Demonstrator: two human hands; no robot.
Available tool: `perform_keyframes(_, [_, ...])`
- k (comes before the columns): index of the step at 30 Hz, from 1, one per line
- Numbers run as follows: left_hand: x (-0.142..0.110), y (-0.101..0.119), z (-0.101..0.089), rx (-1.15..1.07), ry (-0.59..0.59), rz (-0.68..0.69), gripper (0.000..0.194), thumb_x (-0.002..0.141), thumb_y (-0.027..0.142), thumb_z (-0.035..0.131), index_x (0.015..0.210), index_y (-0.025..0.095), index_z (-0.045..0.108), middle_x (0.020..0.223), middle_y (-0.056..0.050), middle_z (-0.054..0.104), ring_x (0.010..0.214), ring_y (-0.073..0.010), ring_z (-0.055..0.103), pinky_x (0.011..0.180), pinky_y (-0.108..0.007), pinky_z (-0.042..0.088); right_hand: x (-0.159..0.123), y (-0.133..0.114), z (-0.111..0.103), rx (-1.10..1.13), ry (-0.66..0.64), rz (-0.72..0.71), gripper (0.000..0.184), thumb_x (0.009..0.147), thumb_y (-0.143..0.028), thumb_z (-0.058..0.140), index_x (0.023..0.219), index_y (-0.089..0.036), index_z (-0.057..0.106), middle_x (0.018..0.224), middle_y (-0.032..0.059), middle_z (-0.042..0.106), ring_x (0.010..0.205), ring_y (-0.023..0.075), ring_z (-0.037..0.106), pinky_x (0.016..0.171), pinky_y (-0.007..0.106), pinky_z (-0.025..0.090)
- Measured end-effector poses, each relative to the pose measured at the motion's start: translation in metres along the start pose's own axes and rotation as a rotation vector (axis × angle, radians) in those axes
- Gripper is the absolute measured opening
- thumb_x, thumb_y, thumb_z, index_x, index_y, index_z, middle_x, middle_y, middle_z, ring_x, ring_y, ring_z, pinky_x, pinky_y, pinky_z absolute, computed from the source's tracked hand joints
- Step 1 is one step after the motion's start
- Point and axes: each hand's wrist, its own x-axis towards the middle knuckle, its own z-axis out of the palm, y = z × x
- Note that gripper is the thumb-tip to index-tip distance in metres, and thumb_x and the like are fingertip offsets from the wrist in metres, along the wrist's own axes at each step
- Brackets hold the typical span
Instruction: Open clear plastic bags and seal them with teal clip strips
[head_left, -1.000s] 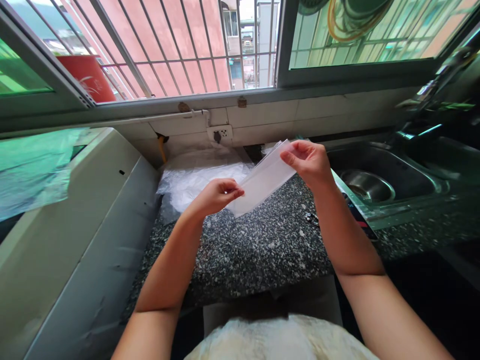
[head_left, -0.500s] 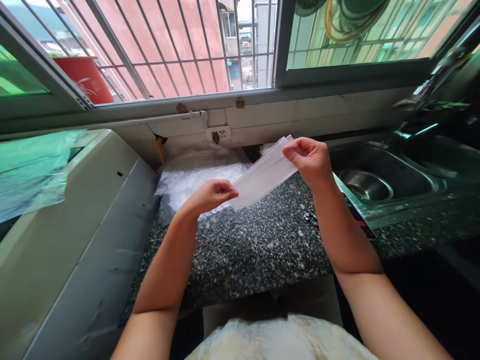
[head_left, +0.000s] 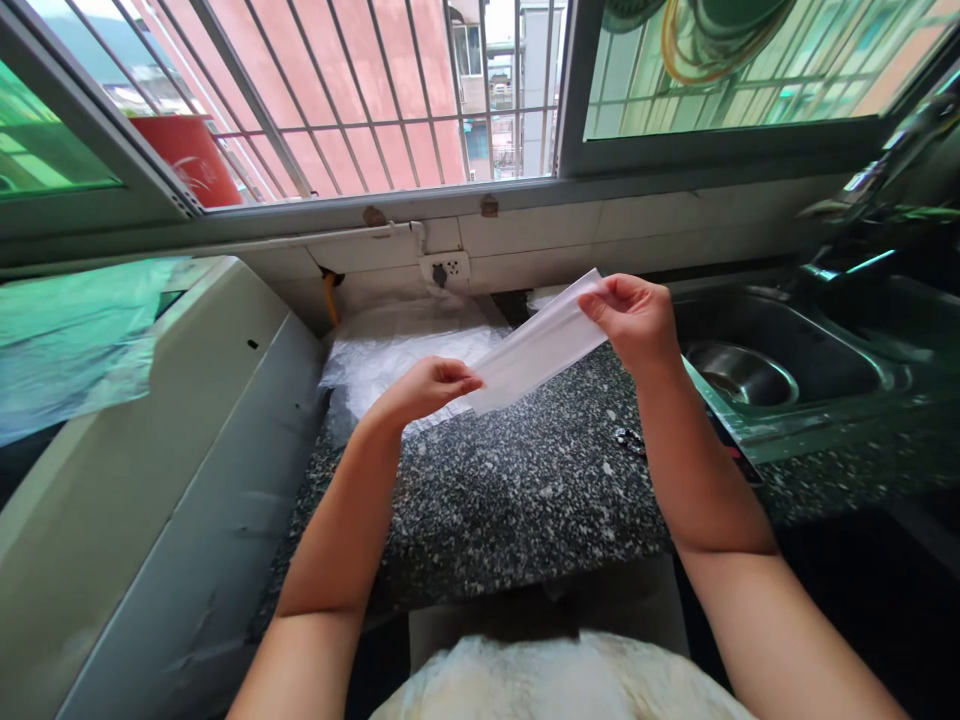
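I hold a flat white folded plastic sheet (head_left: 536,348) in the air above the speckled granite counter (head_left: 517,490). My left hand (head_left: 424,388) pinches its lower left corner with closed fingers. My right hand (head_left: 634,320) pinches its upper right end, fingers curled. The sheet runs slanting from lower left to upper right, stretched between both hands.
A heap of clear plastic bags (head_left: 397,350) lies at the back of the counter. A steel sink (head_left: 757,365) with a bowl is on the right, a white appliance (head_left: 135,450) on the left. A small dark object (head_left: 628,438) lies near my right forearm. A barred window (head_left: 360,100) is ahead.
The sheet has tilted more edge-on and looks narrower. My right hand has moved slightly right and up; my left hand keeps its pinch.
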Motion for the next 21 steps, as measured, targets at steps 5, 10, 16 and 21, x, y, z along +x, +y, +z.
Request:
perform_keyframes(5, [0.0,-0.001,0.0,-0.001,-0.007,0.018,0.021,0.076,0.035,0.06,0.074,0.017,0.071,0.06,-0.002,0.066,0.052,-0.0097,0.049,0.048,-0.021,0.039,0.0,0.0,0.0,0.005,-0.01,0.0,0.026,0.071,-0.044,0.066,0.064,-0.021,0.054,0.061,-0.0014,0.048,0.058,0.0106,0.042,0.052,0.027,0.035])
perform_keyframes(10, [-0.002,0.004,-0.004,0.021,-0.043,-0.012,0.023,0.075,0.037,0.059,0.072,0.016,0.067,0.056,0.001,0.058,0.05,-0.0083,0.046,0.047,-0.02,0.037,0.001,0.0,-0.004,-0.006,0.028,-0.006,0.026,0.07,-0.043,0.066,0.064,-0.021,0.054,0.061,-0.0017,0.048,0.057,0.0103,0.04,0.052,0.027,0.034])
perform_keyframes(16, [-0.002,-0.001,-0.009,0.068,-0.081,-0.049,0.027,0.078,0.039,0.055,0.07,0.015,0.066,0.05,0.003,0.051,0.046,-0.0076,0.038,0.045,-0.02,0.03,0.003,0.002,-0.009,0.02,0.047,0.007,0.021,0.07,-0.037,0.068,0.063,-0.02,0.056,0.06,-0.0017,0.049,0.056,0.0099,0.041,0.052,0.027,0.033])
perform_keyframes(21, [-0.001,-0.005,-0.011,0.102,-0.129,0.01,0.029,0.08,0.04,0.053,0.075,0.016,0.069,0.063,-0.002,0.063,0.056,-0.0095,0.049,0.052,-0.02,0.037,0.003,0.001,-0.008,0.008,0.037,-0.012,0.02,0.072,-0.036,0.068,0.065,-0.02,0.056,0.061,-0.0022,0.049,0.056,0.0096,0.043,0.053,0.027,0.036])
